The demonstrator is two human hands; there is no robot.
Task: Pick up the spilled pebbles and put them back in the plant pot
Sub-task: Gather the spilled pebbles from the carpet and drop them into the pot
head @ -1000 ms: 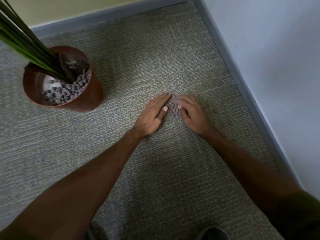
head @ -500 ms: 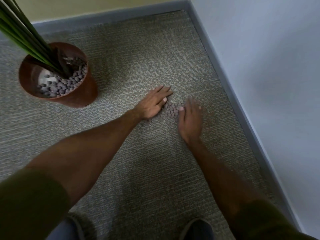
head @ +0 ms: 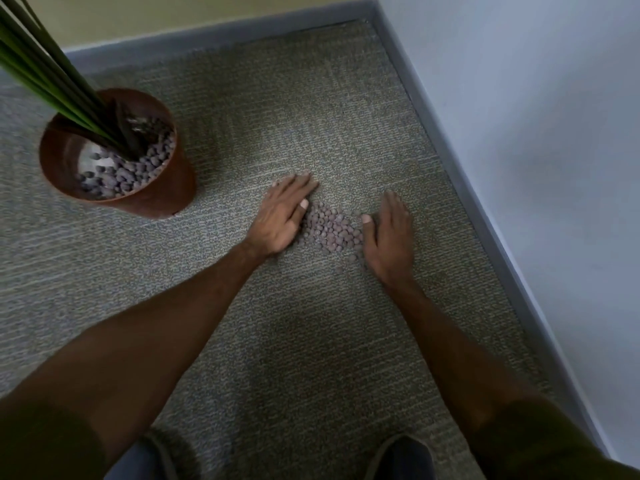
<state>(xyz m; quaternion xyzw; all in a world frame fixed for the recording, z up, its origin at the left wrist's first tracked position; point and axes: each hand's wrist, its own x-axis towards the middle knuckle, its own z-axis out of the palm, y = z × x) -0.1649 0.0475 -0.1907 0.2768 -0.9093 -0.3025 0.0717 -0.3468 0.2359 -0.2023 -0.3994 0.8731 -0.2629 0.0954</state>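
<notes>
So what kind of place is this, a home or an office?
Probably an office or similar indoor room, though I can't be sure. It's a corner with low-pile grey carpet, a grey baseboard under plain painted walls, and a potted plant standing on the floor.

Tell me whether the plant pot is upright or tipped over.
Upright. The plant pot stands on its base on the carpet, open rim up, pebbles in the pot staying inside.

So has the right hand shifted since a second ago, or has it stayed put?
Yes. The right hand has slid right, toward the grey skirting board, opening a gap from the left hand that uncovers the spilled pebbles.
</notes>
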